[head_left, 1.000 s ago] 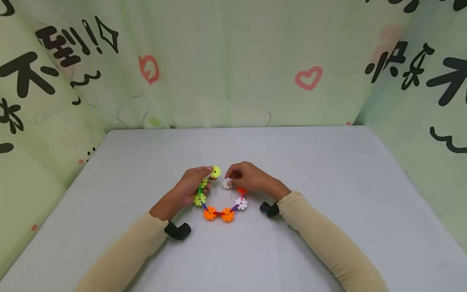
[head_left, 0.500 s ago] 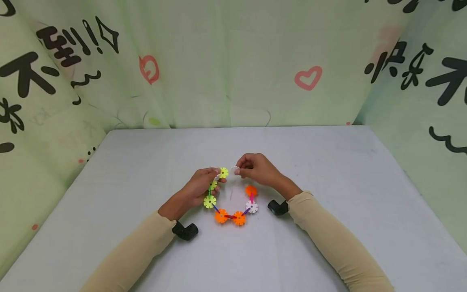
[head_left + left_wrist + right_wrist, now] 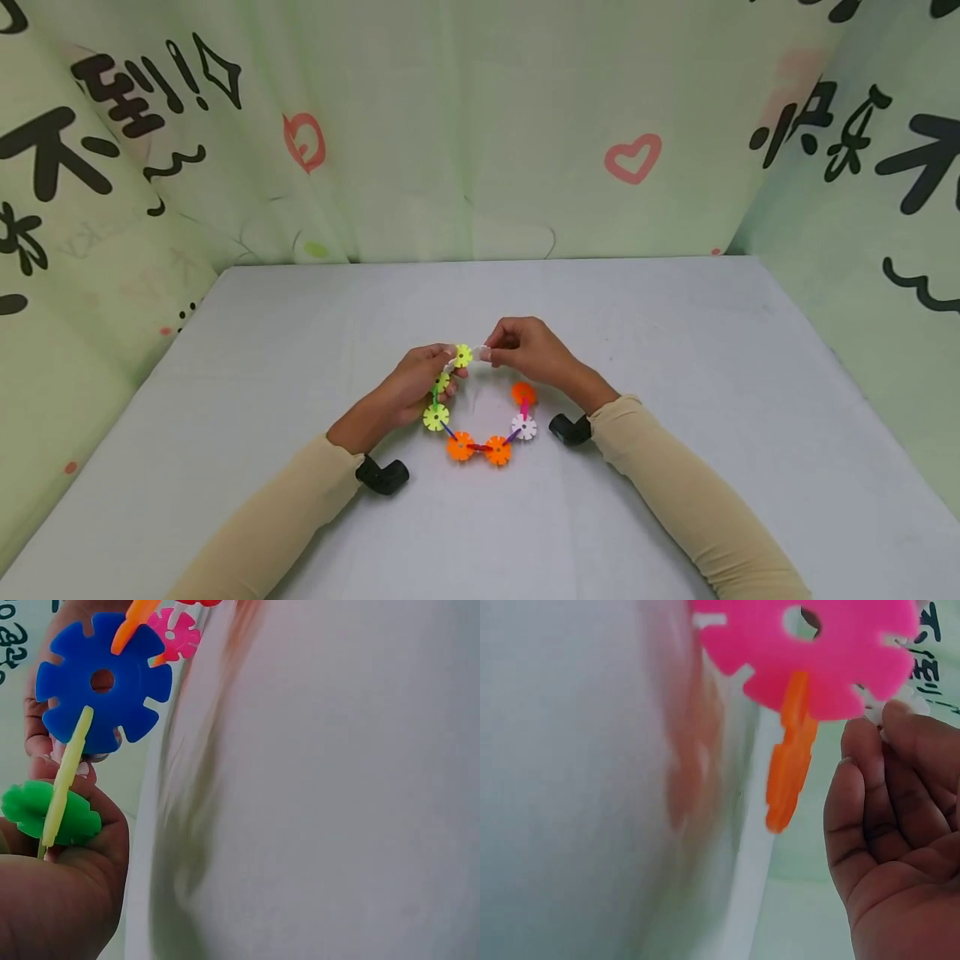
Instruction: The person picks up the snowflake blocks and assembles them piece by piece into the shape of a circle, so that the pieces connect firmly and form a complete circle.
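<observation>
My left hand [image 3: 408, 379] holds one end of a curved chain of slotted plastic snowflake discs, its thumb near the yellow end disc [image 3: 464, 356]. Between thumb and fingers my right hand [image 3: 528, 346] pinches a loose white snowflake disc [image 3: 478, 354], right at the edge of that yellow disc. The chain hangs in a U, its orange free end disc [image 3: 523, 394] below my right hand. In the left wrist view a blue disc [image 3: 71, 664] faces the camera, above a green disc [image 3: 82, 821] by my thumb. A pink disc [image 3: 832, 652] carries an orange edge-on disc [image 3: 791, 765] in the right wrist view.
The white-covered table [image 3: 637, 333] spreads around and below the hands. Behind it and at both sides hangs a pale green printed curtain [image 3: 465, 150]. Black camera mounts [image 3: 382, 475] sit at both wrists.
My right hand has moved up and right with the white disc, away from the chain's orange end. My left hand and the chain have shifted right. The white disc now meets the yellow disc's edge.
</observation>
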Tool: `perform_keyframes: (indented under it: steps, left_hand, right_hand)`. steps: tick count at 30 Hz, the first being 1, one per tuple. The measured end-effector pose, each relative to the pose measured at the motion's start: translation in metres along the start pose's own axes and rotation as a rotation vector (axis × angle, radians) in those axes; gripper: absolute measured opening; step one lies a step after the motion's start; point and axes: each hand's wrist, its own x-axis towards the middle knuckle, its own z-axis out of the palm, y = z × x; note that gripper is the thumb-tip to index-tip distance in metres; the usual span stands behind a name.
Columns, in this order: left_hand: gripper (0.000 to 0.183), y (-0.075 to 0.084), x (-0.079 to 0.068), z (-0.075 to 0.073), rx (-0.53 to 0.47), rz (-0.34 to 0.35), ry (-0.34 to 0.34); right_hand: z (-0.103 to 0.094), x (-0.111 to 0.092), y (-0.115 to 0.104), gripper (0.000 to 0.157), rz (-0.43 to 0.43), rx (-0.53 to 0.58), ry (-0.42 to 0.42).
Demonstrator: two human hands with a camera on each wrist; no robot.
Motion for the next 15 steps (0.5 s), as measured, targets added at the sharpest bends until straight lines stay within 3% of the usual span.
perform_keyframes:
  steps: [10,15]
  left_hand:
    - [0.024,0.0036,0.0038,0.0022,0.005,0.019,-0.025]
    - [0.025,0.0032,0.0046,0.0041,-0.005,0.014,0.010]
  right_hand:
    - [0.0036,0.0034,-0.0058,0.008,-0.056,-0.067,0.025]
    - [0.0013,0.0015,-0.0088,0.008,-0.041,-0.089,0.017]
